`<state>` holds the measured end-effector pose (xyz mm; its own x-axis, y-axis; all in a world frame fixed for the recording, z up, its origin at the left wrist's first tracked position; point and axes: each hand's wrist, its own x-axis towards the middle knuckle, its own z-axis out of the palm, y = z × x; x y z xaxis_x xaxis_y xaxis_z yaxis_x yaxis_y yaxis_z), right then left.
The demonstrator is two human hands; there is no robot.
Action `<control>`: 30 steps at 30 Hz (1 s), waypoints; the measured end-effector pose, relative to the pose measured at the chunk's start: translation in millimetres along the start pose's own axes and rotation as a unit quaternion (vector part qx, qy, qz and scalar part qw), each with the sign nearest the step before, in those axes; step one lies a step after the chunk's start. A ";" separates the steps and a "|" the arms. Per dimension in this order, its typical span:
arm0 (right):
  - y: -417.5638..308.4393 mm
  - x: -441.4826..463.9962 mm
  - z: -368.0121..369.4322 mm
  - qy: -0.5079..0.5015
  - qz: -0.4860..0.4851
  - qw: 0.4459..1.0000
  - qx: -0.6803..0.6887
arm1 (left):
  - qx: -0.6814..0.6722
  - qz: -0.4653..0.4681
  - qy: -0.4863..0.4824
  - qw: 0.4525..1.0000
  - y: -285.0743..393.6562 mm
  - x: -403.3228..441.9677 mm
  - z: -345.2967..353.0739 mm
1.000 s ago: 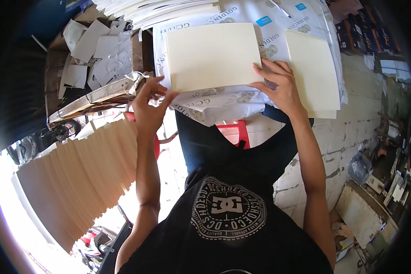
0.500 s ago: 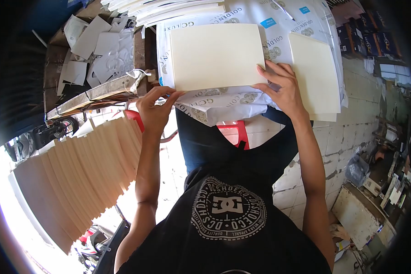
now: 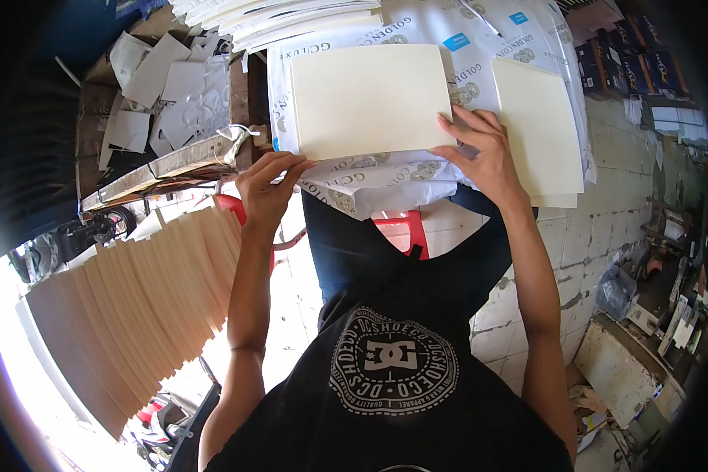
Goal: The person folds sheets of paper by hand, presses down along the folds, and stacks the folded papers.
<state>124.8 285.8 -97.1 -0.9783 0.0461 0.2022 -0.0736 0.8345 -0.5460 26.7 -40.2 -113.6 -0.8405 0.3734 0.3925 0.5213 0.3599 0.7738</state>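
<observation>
Cream paper sheets (image 3: 370,98) lie squared together in front of me on white printed wrapping paper (image 3: 417,175). My left hand (image 3: 269,182) is closed, thumb and fingers pinched at their lower left corner. My right hand (image 3: 484,149) rests at the lower right corner, thumb on the near edge and spread fingers by the right side. Whether anything lies under its palm is hidden. To the right of this hand is another set of cream sheets (image 3: 536,130), slightly tilted and overhanging the near edge.
A pen (image 3: 480,17) lies at the back, beside stacked paper bundles (image 3: 307,20). On the left are a wooden bin of paper scraps (image 3: 165,157) and a long row of upright cream boards (image 3: 134,307). A red plastic stool (image 3: 405,228) shows below; boxes (image 3: 629,59) stand at far right.
The sheets and both hands stay almost in place. My left fingers are slightly straighter and closer together at the corner; the whole view has shifted a little.
</observation>
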 end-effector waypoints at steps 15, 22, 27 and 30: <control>-60.3 -33.7 17.2 0.013 0.013 0.985 -0.170 | 0.064 -0.014 0.035 0.997 12.7 -6.6 4.2; -103.0 32.2 69.7 0.087 -0.142 0.981 -0.100 | -0.199 -0.290 0.092 0.932 83.7 -1.1 2.5; -136.4 54.3 37.4 0.266 -0.194 0.937 0.116 | -0.247 -0.156 0.220 0.931 102.2 -9.7 12.8; -153.3 49.8 -29.3 0.378 -0.091 0.886 0.251 | -0.272 -0.192 0.150 0.931 115.0 -10.1 28.8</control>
<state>93.0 176.3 20.5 -0.5457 0.4497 0.7071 -0.4793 0.5247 -0.7035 99.3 22.0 -42.9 -0.9954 0.0217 0.0934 0.0908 -0.0983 0.9910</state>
